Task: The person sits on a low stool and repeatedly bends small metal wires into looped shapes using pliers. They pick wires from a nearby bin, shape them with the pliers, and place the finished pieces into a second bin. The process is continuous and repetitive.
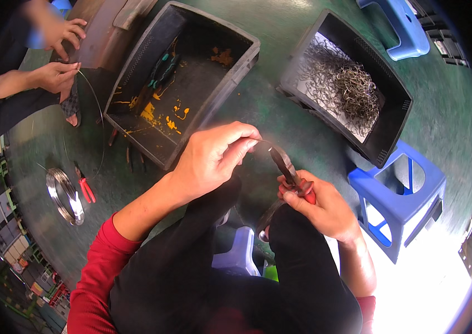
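Between thumb and forefinger, my left hand (216,156) pinches a thin piece of wire (264,141) above my knees. The wire's free end reaches toward the jaws of the pliers (284,165); whether they touch it I cannot tell. My right hand (320,205) is wrapped round the red handles of those pliers, whose dark jaws point up and to the left. Beyond my right hand stands a black crate (353,33) with a tangled heap of small bent wire pieces (353,92) on a pale liner.
Ahead is another black crate (214,72), stained yellow, with teal-handled pliers (163,69) inside. A wire coil (64,196) and red-handled pliers (84,185) lie on the floor at left. Blue stools (400,186) stand at right. A co-worker's hands (55,75) hold wire at far left.
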A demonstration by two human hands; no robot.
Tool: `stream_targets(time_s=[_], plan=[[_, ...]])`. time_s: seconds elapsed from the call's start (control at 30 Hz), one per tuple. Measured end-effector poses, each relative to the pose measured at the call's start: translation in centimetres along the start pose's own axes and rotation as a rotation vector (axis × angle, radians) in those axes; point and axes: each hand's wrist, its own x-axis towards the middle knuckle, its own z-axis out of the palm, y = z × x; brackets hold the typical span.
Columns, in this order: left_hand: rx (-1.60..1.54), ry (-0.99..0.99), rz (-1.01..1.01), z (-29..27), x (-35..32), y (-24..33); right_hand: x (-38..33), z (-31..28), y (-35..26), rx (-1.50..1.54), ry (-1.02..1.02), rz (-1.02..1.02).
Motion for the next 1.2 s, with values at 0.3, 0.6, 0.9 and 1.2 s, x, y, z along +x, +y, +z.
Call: stream_targets(time_s=[0.3,0.6,0.9,1.2], plan=[[0.084,-0.18,0.18,0.0,0.9,-0.6,-0.4,1.4,1.5,0.037,0.085,-0.008],[-0.018,-0.303,0.143,0.9,1.4,-0.2,-1.0,2.1,2.8,0.033,0.17,-0.043],[-0.032,-0.294,0.14,0.8,1.7,-0.6,-0.9,2.2,2.8,0.134,0.105,-0.09],[-0.011,-0.277,0.134,0.6,1.6,-0.5,-1.2,2.1,2.0,0.288,0.012,-0.017]])
